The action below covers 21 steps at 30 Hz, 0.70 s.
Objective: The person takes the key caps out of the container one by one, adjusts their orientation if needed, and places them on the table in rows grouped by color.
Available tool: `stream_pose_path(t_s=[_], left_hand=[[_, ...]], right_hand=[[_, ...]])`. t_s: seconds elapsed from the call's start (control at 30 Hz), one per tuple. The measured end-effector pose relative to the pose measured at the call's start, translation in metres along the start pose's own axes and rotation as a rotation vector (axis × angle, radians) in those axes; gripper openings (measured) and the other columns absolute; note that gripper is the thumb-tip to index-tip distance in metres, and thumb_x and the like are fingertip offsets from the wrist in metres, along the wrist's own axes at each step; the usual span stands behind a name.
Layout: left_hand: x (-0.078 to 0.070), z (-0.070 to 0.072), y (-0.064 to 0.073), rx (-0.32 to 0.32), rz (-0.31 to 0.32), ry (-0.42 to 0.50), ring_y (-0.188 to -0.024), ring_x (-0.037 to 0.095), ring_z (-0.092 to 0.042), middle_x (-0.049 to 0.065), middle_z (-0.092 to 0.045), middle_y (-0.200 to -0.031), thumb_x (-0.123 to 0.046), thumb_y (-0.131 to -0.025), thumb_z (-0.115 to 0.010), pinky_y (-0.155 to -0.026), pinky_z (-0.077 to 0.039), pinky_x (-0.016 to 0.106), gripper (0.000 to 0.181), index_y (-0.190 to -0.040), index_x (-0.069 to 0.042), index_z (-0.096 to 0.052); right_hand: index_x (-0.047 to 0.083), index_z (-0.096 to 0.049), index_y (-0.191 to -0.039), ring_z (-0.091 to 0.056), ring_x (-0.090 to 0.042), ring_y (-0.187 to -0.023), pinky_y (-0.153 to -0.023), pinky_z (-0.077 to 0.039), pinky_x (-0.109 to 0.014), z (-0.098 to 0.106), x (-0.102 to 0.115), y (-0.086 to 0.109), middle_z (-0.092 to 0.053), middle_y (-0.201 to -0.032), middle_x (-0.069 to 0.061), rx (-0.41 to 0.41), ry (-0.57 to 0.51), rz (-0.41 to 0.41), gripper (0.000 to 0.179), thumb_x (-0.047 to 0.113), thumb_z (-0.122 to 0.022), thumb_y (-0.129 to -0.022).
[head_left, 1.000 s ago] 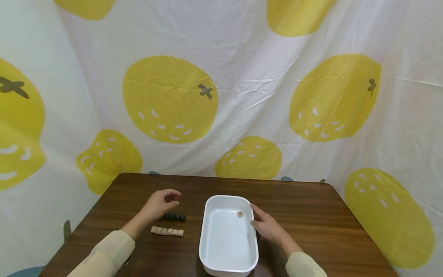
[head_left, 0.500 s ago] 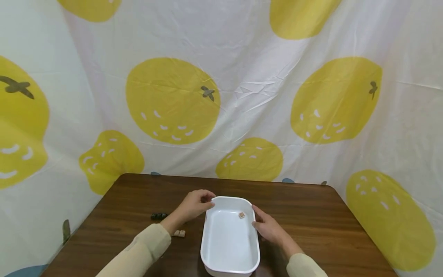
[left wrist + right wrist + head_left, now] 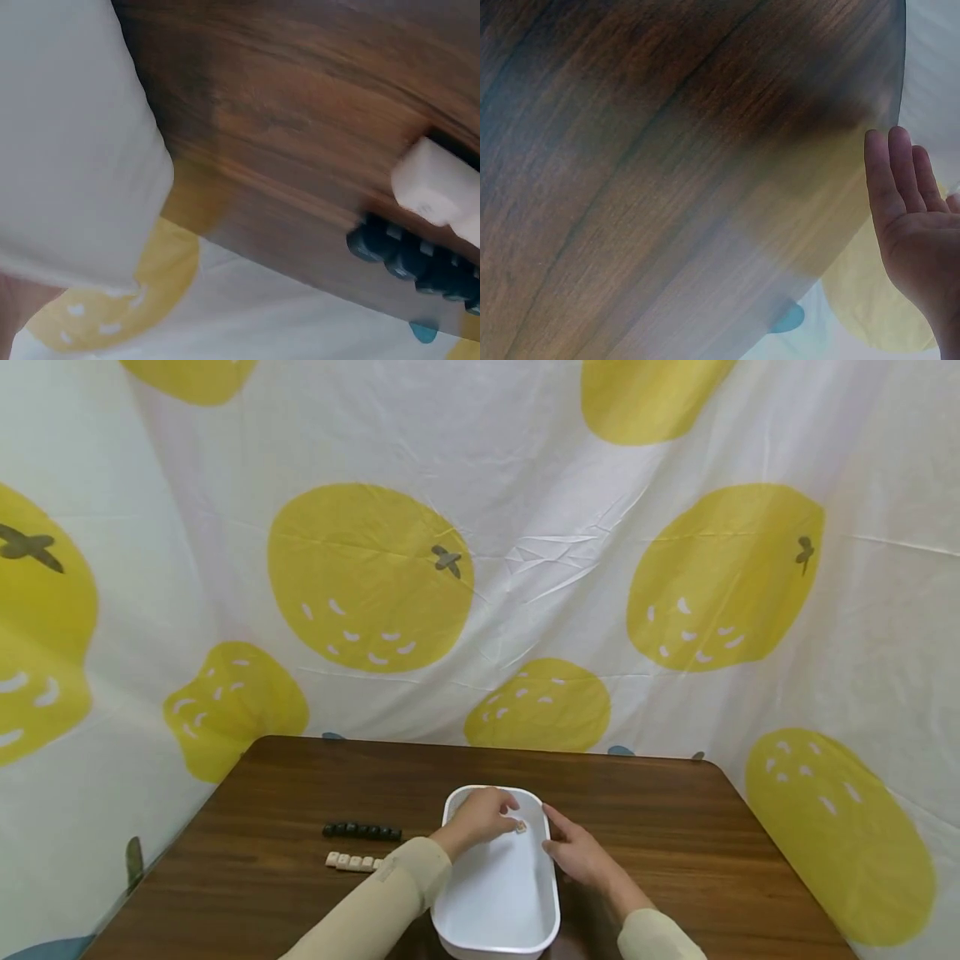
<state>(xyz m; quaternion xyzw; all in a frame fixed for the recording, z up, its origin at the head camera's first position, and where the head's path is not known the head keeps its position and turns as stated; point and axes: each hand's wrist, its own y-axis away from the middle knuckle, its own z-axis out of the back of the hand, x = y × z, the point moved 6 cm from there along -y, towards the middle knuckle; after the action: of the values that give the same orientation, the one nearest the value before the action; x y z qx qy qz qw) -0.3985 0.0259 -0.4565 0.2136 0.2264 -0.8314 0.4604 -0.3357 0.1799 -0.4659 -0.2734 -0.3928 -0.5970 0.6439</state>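
A deep white tray (image 3: 498, 893) stands lengthwise at the table's front middle. Inside, toward its far right corner, lies a small beige keycap (image 3: 521, 827) with an orange-brown mark. My left hand (image 3: 483, 814) reaches over the tray's left rim, its bent fingers and thumb tip right beside this keycap. My right hand (image 3: 581, 853) holds the tray's right wall, thumb over the rim. In the right wrist view, the fingers (image 3: 905, 176) of that hand extend straight. Only the sleeve (image 3: 75, 150) and a bit of skin show of the left arm in the left wrist view.
Left of the tray, a row of black keycaps (image 3: 362, 832) lies behind a row of cream keycaps (image 3: 354, 862), whose right end the left sleeve covers. The dark wooden table (image 3: 675, 827) ends at a white curtain (image 3: 525, 610) with yellow fruit prints.
My left hand has moved right, from above the black keycaps, across the tray's rim and into the tray beside the loose keycap. My right hand stays at the tray's right wall.
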Motion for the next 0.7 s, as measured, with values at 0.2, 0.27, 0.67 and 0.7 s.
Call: stream_pose_path(t_s=[0.2,0.27,0.67,0.7], left_hand=[[-0.001,-0.012,-0.006,0.045,-0.050,-0.131,-0.088,0.019,-0.065,0.006,-0.073,-0.096,-0.021,-0.087,-0.076,-0.082,-0.051,0.032,0.027,-0.106,-0.003,-0.073],[-0.001,-0.014,-0.007,0.081,-0.061,-0.181,-0.091,0.019,-0.065,0.004,-0.073,-0.100,-0.020,-0.085,-0.077,-0.084,-0.051,0.030,0.029,-0.109,-0.004,-0.073],[-0.003,-0.021,-0.005,0.143,-0.094,-0.231,-0.068,0.012,-0.055,-0.003,-0.065,-0.075,-0.021,-0.081,-0.079,-0.067,-0.046,0.024,0.018,-0.093,-0.009,-0.076],[-0.002,-0.022,-0.005,0.141,-0.085,-0.248,-0.070,0.012,-0.056,-0.004,-0.066,-0.077,-0.024,-0.081,-0.078,-0.069,-0.047,0.025,0.020,-0.094,-0.009,-0.075]], right_hand=[[0.006,-0.036,-0.152,-0.060,-0.028,-0.088,-0.060,-0.051,-0.043,0.000,-0.001,0.000,-0.059,-0.124,-0.024,-0.007,0.009,-0.008,0.059,0.009,-0.055,-0.096],[0.006,-0.036,-0.152,-0.060,-0.027,-0.089,-0.060,-0.051,-0.043,0.000,-0.001,0.000,-0.059,-0.124,-0.025,-0.008,0.011,-0.006,0.059,0.009,-0.055,-0.097],[0.005,-0.036,-0.152,-0.061,-0.029,-0.090,-0.060,-0.050,-0.044,0.000,-0.001,0.000,-0.059,-0.124,-0.026,-0.012,0.009,0.011,0.059,0.008,-0.056,-0.096],[0.005,-0.036,-0.152,-0.060,-0.029,-0.090,-0.060,-0.051,-0.044,0.000,-0.001,0.000,-0.059,-0.124,-0.026,-0.011,0.010,0.009,0.059,0.008,-0.056,-0.096]])
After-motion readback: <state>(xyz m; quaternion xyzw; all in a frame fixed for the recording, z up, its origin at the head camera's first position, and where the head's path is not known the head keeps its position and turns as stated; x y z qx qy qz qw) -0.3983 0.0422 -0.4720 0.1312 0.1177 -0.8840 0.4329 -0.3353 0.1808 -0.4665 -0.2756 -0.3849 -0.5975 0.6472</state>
